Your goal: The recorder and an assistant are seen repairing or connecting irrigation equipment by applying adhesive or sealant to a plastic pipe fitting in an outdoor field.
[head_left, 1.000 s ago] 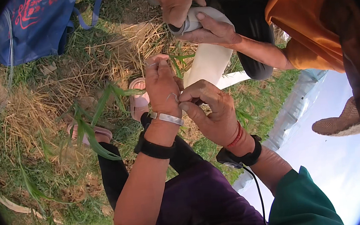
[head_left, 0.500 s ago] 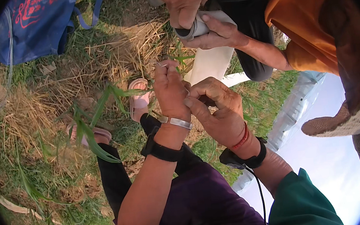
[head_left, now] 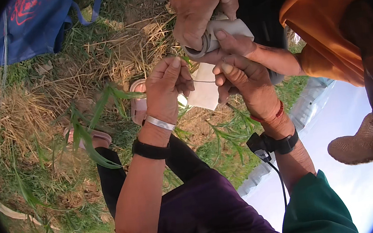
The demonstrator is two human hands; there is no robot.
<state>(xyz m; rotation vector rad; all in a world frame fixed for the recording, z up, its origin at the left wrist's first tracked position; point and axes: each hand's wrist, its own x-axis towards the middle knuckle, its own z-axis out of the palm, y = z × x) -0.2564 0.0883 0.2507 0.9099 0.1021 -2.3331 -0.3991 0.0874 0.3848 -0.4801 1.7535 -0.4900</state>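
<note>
A short, thin wire-like strand (head_left: 204,81) stretches between my two hands in the middle of the view. My left hand (head_left: 166,84) pinches one end, thumb pressed against the fingers. At the other end, my right hand (head_left: 249,79) is closed on the strand with its fingers curled. Whether it is metal or cord I cannot make out. Just beyond my hands, a co-worker's two hands (head_left: 201,4) grip a whitish roll (head_left: 234,27) with a dark, ringed open end. A pale sheet (head_left: 204,89) hangs below that roll, behind the strand.
A blue bag (head_left: 30,35) with red markings lies at the upper left, beside a loop of thin clear line (head_left: 4,68). Dry straw (head_left: 29,111) and grass cover the ground. Green leafy stalks (head_left: 91,148) stand left of my left arm. Pink shoes (head_left: 139,104) show below.
My hands, close together before, have drawn apart, my right one moving right, so the strand now shows between them. The co-worker's upper hand has shifted slightly over the roll.
</note>
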